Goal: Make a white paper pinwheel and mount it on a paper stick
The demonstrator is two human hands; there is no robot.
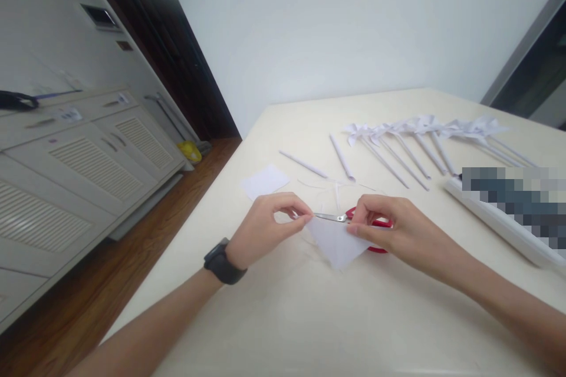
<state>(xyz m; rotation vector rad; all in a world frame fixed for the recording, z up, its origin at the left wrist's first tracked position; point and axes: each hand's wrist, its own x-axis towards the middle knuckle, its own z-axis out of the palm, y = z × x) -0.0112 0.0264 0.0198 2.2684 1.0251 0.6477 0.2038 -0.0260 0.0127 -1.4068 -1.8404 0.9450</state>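
Observation:
A piece of white paper (336, 242), its lower point turned toward me, is stretched between my two hands just above the table. My left hand (276, 218), with a black band on the wrist, pinches the paper's left corner between thumb and fingertips. Its right corner is held in my right hand (384, 221), the thumb pressed on the edge. Right behind the paper's top edge are scissors (339, 218) with red handles, blades pointing left. My right hand partly covers the handles, and I cannot tell whether it touches them.
Another white paper square (266, 180) lies left on the table (283, 318). Two rolled paper sticks (341, 158) and thin paper strips (336, 197) lie behind my hands. Several paper pinwheels (427, 125) stretch along the back right, near a white tray-like object (495, 218) with blurred contents.

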